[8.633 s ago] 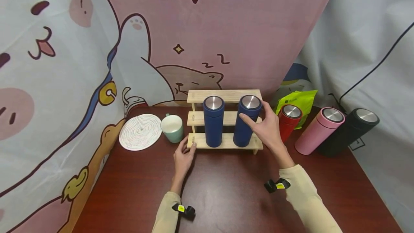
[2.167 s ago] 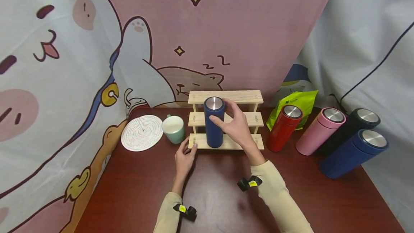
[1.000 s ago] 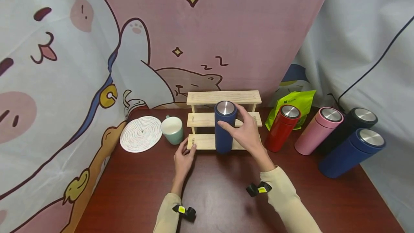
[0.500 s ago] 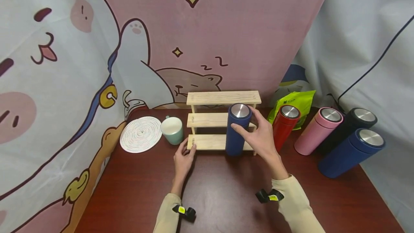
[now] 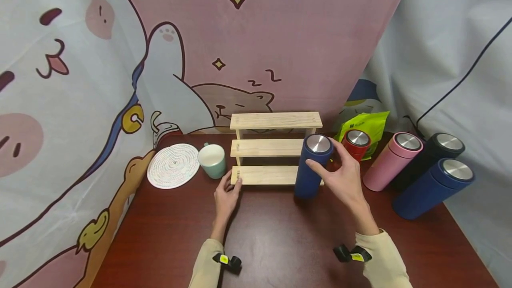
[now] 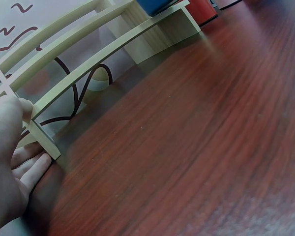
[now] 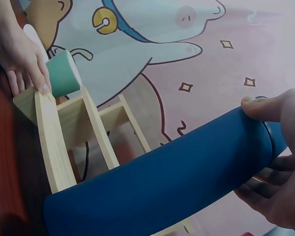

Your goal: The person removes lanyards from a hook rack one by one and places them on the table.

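Note:
My right hand (image 5: 344,177) grips a blue thermos (image 5: 311,172) with a silver lid, thumb on its near side and fingers behind. The thermos is in front of the right end of a three-step wooden display shelf (image 5: 268,176); the right wrist view shows its blue body (image 7: 157,182) crossing before the steps. My left hand (image 5: 226,197) holds the shelf's left end. In the left wrist view its thumb lies on the lowest board (image 6: 108,51), and the other fingers (image 6: 34,172) sit by the leg.
A mint-green mug (image 5: 213,163) and a round woven mat (image 5: 172,170) lie left of the shelf. At the right stand a red thermos (image 5: 357,141), a pink one (image 5: 390,168), a black one (image 5: 444,146) and another blue one (image 5: 434,190). A lime-green pouch (image 5: 374,123) is behind them.
One blue thermos went from the shelf to the table's right side. The other has left the lowest step and moved right in my right hand. My left hand has stayed put.

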Available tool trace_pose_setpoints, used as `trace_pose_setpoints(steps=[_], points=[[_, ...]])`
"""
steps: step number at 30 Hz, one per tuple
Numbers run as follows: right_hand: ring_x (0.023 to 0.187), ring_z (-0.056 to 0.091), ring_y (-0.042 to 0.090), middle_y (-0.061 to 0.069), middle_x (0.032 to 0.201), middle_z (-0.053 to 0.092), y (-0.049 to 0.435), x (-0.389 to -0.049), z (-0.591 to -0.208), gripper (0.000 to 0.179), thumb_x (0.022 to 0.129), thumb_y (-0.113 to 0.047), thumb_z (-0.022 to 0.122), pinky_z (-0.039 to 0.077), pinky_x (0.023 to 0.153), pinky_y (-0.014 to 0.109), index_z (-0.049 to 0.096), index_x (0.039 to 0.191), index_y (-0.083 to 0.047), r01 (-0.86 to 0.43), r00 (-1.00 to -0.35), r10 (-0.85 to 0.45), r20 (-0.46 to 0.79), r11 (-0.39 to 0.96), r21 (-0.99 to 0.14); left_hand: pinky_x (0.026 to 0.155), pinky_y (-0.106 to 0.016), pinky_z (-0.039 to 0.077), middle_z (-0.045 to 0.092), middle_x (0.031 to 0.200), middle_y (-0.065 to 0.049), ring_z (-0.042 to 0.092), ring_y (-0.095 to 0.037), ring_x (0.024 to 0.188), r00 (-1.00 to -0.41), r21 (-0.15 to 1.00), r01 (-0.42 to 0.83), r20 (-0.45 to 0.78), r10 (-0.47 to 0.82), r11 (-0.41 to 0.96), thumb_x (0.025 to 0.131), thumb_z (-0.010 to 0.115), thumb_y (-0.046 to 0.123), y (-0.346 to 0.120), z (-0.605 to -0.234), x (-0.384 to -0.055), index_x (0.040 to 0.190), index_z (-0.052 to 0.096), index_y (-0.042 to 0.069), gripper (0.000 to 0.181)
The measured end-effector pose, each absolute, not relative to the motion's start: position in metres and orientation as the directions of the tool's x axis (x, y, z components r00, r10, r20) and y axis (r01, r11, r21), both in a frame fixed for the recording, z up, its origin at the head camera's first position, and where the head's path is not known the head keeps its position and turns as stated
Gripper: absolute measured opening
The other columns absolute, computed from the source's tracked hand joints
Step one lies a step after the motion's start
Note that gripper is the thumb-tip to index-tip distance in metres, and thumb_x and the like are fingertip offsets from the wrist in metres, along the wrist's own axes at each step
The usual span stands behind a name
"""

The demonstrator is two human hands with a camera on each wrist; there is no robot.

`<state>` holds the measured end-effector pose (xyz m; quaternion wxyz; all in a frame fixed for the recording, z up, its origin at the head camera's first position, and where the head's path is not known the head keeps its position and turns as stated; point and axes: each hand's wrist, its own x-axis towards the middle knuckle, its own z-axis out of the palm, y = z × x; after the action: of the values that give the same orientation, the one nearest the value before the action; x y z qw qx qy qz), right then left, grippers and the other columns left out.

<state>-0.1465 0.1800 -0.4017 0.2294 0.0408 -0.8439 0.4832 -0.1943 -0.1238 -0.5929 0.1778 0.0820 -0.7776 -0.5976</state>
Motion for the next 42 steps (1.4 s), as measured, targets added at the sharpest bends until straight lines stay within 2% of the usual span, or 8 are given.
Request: trace_pose_setpoints(steps=[5,8,13,17,25,34,38,42], points=[[0.107,0.066,0.024,0.013,0.129,0.068,0.191,-0.136,-0.399,0.070,0.083,-0.022,0.086,0.043,0.087,0.002,0.055,0.144,-0.012,-0.260,-0.891,0.179,0.418,0.554,-0.791,0.090,-0.044,0.061,0.076,0.111,-0.015,0.073,-0.027,0.102,-0.925,0.961,0.083,0.173,-0.339,0.264,0.091,0.078,0.027,-0.124,-0.593,-0.194,0.135,0.066,0.021,0.046],[0.107,0.065,0.012,0.013,0.129,0.068,0.198,-0.132,-0.399,0.071,0.081,-0.021,0.087,0.043,0.089,0.002,0.056,0.144,-0.013,-0.245,-0.883,0.207,0.421,0.562,-0.790,0.090,-0.045,0.060,0.076,0.113,-0.016,0.073,-0.027,0.102,-0.925,0.964,0.083,0.170,-0.341,0.254,0.090,0.079,0.026,-0.124,-0.592,-0.193,0.135,0.067,0.020,0.046],[0.096,0.056,-0.009,0.011,0.123,0.070,0.210,-0.125,-0.403,0.070,0.079,-0.018,0.089,0.044,0.085,0.005,0.059,0.141,-0.013,-0.229,-0.866,0.252,0.432,0.569,-0.790,0.090,-0.044,0.060,0.076,0.112,-0.016,0.073,-0.026,0.101,-0.925,0.964,0.085,0.170,-0.340,0.251,0.090,0.079,0.024,-0.124,-0.592,-0.194,0.134,0.067,0.020,0.046],[0.093,0.057,-0.009,0.010,0.121,0.069,0.219,-0.119,-0.406,0.071,0.078,-0.016,0.089,0.045,0.082,0.003,0.058,0.141,-0.013,-0.204,-0.868,0.273,0.415,0.566,-0.799,0.089,-0.044,0.061,0.076,0.110,-0.016,0.073,-0.026,0.101,-0.925,0.963,0.089,0.174,-0.336,0.253,0.091,0.078,0.024,-0.123,-0.592,-0.194,0.135,0.066,0.018,0.046],[0.102,0.054,-0.013,0.010,0.130,0.065,0.240,-0.110,-0.411,0.072,0.078,-0.020,0.089,0.045,0.085,0.000,0.058,0.143,-0.020,-0.115,-0.874,0.334,0.352,0.563,-0.819,0.089,-0.044,0.061,0.075,0.114,-0.016,0.073,-0.027,0.099,-0.926,0.962,0.087,0.174,-0.336,0.258,0.091,0.078,0.025,-0.124,-0.592,-0.194,0.135,0.066,0.020,0.046],[0.090,0.057,-0.009,-0.008,0.116,0.070,0.264,-0.103,-0.421,0.066,0.078,-0.024,0.089,0.045,0.074,0.002,0.061,0.138,-0.022,-0.028,-0.849,0.412,0.330,0.589,-0.808,0.089,-0.045,0.061,0.074,0.116,-0.017,0.072,-0.028,0.099,-0.928,0.962,0.091,0.177,-0.329,0.259,0.091,0.078,0.027,-0.125,-0.591,-0.195,0.135,0.066,0.020,0.046],[0.092,0.056,-0.014,-0.004,0.120,0.070,0.275,-0.102,-0.426,0.066,0.079,-0.024,0.088,0.045,0.077,0.000,0.061,0.139,-0.022,-0.002,-0.840,0.437,0.322,0.590,-0.807,0.089,-0.045,0.061,0.075,0.115,-0.016,0.072,-0.028,0.098,-0.928,0.961,0.085,0.172,-0.330,0.263,0.092,0.077,0.027,-0.125,-0.590,-0.194,0.135,0.066,0.020,0.046],[0.098,0.052,-0.021,0.006,0.130,0.068,0.286,-0.104,-0.432,0.068,0.077,-0.024,0.089,0.044,0.084,-0.002,0.061,0.139,-0.021,0.010,-0.813,0.477,0.335,0.586,-0.810,0.088,-0.045,0.061,0.075,0.114,-0.016,0.072,-0.027,0.097,-0.928,0.961,0.086,0.173,-0.330,0.262,0.092,0.077,0.026,-0.125,-0.591,-0.194,0.136,0.066,0.019,0.046]])
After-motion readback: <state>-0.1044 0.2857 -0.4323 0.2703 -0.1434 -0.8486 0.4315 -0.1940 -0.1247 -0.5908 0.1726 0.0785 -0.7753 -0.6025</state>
